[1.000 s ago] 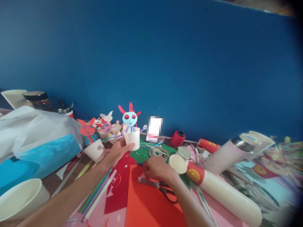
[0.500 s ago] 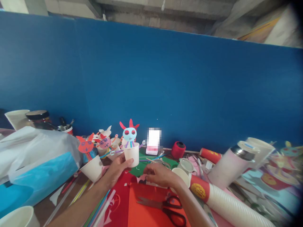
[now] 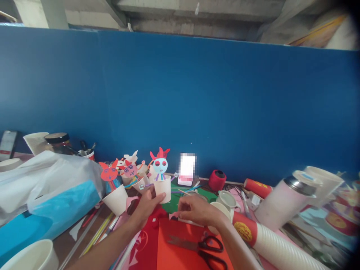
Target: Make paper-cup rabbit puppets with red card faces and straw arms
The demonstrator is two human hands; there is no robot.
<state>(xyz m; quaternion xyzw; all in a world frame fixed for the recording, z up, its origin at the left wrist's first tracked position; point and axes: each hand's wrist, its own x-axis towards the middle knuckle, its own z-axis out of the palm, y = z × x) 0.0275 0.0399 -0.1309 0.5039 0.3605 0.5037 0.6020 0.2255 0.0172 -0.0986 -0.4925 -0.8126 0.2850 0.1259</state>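
My left hand (image 3: 148, 205) is wrapped round a white paper cup (image 3: 163, 189). Out of the cup rises a paper figure with a light-blue face (image 3: 160, 166), red eye patches and red horn-like strips on top. Above the orange paper, my right hand (image 3: 195, 210) has its fingers pinched on a small pink paper piece (image 3: 173, 216), partly hidden by the fingertips. Dark-handled scissors (image 3: 197, 245) lie on the orange paper (image 3: 171, 260) just below. To the left, another cup (image 3: 116, 198) carries a red paper face (image 3: 109, 173); a pink face (image 3: 129, 170) stands behind it.
A lit phone (image 3: 187, 168) leans near the blue partition (image 3: 180, 93). On the right are a stack of paper cups (image 3: 281, 243), a white thermos (image 3: 284, 202) and a red round device (image 3: 217, 180). A plastic bag (image 3: 64, 180) and drinking straws lie left.
The whole view has shifted, so things sit further right and slightly lower. Both hands keep their holds on the cup and the pink paper piece.
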